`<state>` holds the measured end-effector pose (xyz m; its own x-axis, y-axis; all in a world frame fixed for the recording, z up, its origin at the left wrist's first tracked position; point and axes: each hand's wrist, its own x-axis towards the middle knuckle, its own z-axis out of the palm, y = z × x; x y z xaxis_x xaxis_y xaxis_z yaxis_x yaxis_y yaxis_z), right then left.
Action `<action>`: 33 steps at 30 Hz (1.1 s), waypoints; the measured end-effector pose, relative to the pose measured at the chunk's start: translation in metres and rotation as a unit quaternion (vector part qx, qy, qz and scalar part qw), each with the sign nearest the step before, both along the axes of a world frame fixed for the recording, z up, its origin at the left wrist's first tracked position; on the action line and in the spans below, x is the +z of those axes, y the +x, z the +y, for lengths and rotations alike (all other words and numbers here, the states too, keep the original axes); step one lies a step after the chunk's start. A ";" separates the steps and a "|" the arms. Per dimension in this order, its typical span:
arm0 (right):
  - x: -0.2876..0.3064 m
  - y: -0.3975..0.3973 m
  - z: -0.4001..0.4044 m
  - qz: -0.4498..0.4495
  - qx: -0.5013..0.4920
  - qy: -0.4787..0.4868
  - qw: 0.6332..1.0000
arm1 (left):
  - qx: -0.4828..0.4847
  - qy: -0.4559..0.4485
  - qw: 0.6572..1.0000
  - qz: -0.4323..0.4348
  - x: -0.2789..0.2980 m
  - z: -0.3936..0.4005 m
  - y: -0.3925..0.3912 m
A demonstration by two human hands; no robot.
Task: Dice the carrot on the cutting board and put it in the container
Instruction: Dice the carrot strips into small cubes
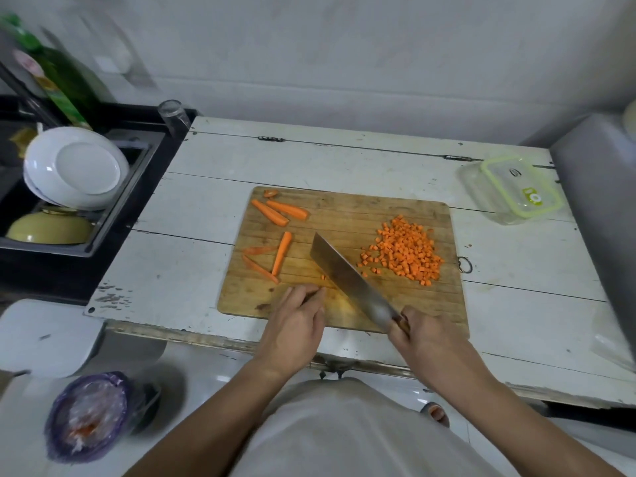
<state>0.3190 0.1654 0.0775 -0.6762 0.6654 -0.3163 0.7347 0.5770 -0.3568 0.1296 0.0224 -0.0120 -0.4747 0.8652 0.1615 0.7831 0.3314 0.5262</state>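
Note:
A wooden cutting board (pixel 344 304) lies on the white table. A heap of diced carrot (pixel 406 251) sits on its right side. Long carrot strips (pixel 280 210) lie at the board's top left, and thinner carrot pieces (pixel 280 253) lie below them. My right hand (pixel 425 333) grips the handle of a cleaver (pixel 347 275), whose blade slants up-left across the board. My left hand (pixel 296 321) rests at the board's near edge with its fingers curled down just left of the blade; what lies under them is hidden. A clear container with a green-rimmed lid (pixel 512 189) stands at the table's far right.
At the left, a dark sink rack (pixel 103 232) holds white plates (pixel 74 166) and a yellow bowl (pixel 48 228). A green bottle (pixel 58 77) and a glass (pixel 173 117) stand behind it. A purple bag (pixel 86 416) sits on the floor at lower left. A grey appliance (pixel 595 187) borders the table's right.

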 end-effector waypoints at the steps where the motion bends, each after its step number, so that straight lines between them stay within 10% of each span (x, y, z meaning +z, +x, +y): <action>1: 0.001 -0.001 -0.004 0.000 -0.001 -0.016 1.000 | 0.012 0.011 1.000 -0.015 0.001 -0.002 -0.003; 21: -0.003 -0.015 0.013 0.037 -0.177 -0.068 0.981 | 0.055 0.041 0.994 -0.088 0.022 0.006 -0.015; 26: 0.003 0.018 0.026 0.005 -0.034 0.194 0.980 | 0.138 0.160 0.958 -0.196 0.066 0.040 -0.035; 33: -0.015 0.035 0.056 -0.007 0.096 0.324 0.941 | -0.191 0.018 0.981 -0.011 0.077 0.087 -0.029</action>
<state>0.3541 0.2213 0.0628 -0.8024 0.5875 0.1049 0.5968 0.7926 0.1252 0.1007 0.1096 0.0652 -0.1200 0.9746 0.1893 0.8351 -0.0040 0.5500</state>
